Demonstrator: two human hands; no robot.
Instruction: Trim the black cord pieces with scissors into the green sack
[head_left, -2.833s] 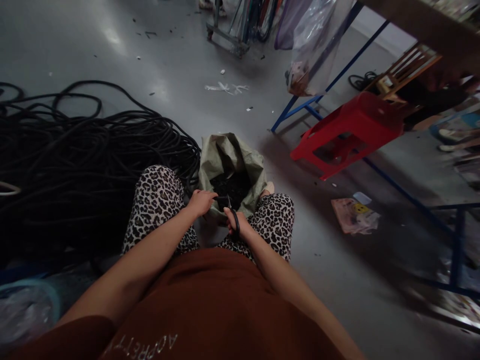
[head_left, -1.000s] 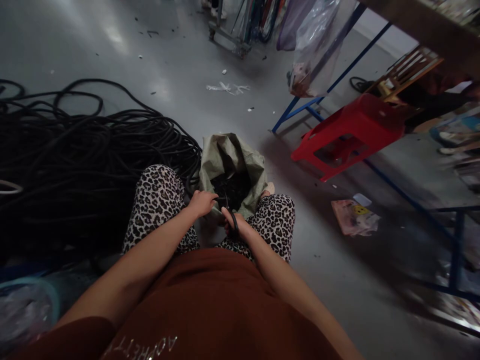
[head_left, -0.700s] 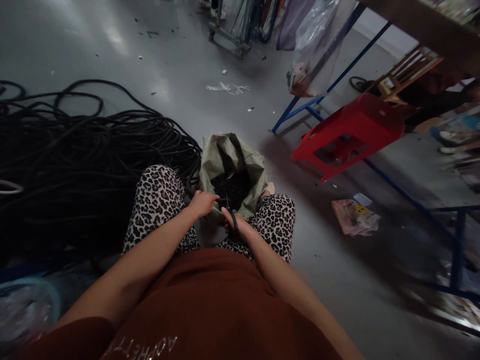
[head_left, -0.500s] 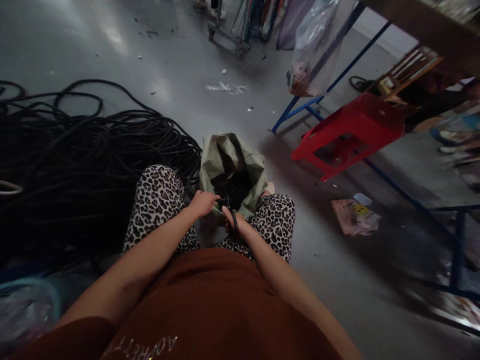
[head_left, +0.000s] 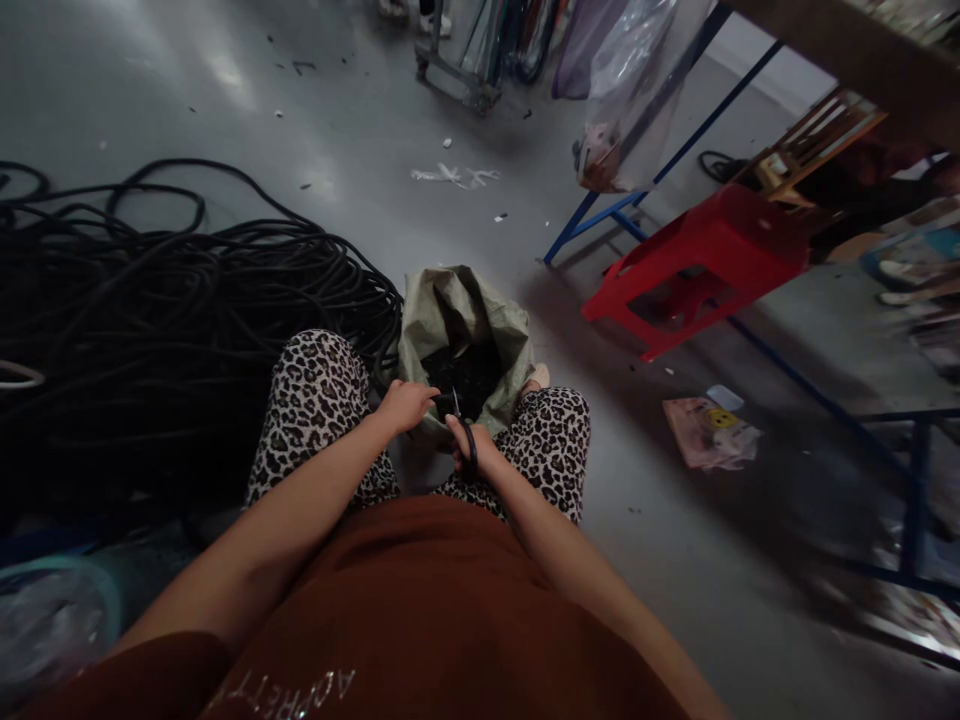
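Observation:
My right hand [head_left: 474, 447] is closed round the dark handles of a pair of scissors [head_left: 469, 440]. Their narrow blades point away from me, over the mouth of a sack [head_left: 517, 335]. My left hand [head_left: 407, 406] is closed, its fingertips pinching what looks like the end of a black cord at the sack's near left rim; most of that cord is hidden by the hand. Dark pieces [head_left: 469, 370], too dim to tell apart, lie inside the greenish sack, which stands open between my knees. A large tangled heap of black cord [head_left: 300, 265] spreads over the floor to the left.
A red plastic stool [head_left: 720, 260] lies tipped at the right, beside a blue-legged table [head_left: 705, 125]. A clear bag [head_left: 619, 110] hangs from the table. Printed packaging [head_left: 709, 430] and white scraps [head_left: 454, 177] litter the floor. At lower left stands a pale blue tub [head_left: 109, 590].
The scissor blades now show more plainly over the sack, and my right hand has shifted very slightly. My left hand stays almost in place.

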